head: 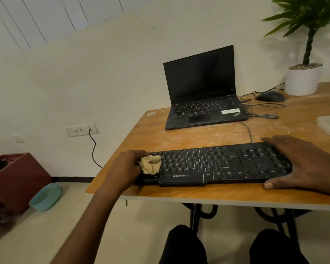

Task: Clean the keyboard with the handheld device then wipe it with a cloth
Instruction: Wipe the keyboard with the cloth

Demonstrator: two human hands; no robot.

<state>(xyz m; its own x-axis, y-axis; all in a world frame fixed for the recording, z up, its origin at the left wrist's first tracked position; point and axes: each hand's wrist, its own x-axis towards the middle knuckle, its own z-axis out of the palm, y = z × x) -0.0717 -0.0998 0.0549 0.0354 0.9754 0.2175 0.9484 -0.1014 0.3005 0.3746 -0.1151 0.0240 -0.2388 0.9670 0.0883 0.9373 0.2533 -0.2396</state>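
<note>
Wooden desk [179,134] against pale wall. Left hand [129,166] grips bunched beige cloth [151,164], pressed on left end of black keyboard [213,164]. Right hand [301,164] flat, fingers straight, holding down keyboard's right end. Keyboard along desk's near edge. Open laptop [202,88] near far edge; mouse [270,96], white plant pot [303,79] at far right corner.
</note>
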